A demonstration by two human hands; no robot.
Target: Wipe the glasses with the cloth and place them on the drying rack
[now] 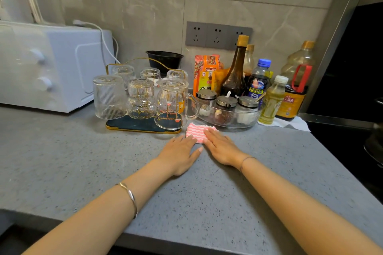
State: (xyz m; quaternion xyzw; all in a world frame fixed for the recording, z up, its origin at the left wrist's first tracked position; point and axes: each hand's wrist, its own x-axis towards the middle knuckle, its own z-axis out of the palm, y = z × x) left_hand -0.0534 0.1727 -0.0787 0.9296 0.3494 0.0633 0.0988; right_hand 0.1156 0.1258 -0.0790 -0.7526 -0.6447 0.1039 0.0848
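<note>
On the grey desk [207, 192], glasses [109, 97] stand upturned on the drying rack [132, 126] as the left hand [178, 152] and right hand [221, 148] lie flat and unclenched, fingertips on the pink cloth [195, 131] beside it, which is best bunched firmly before lifting a glass.

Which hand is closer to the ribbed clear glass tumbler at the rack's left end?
Left. The left hand lies flat on the counter, in front and right of the ribbed clear glass tumbler; the right hand sits farther right.
</note>
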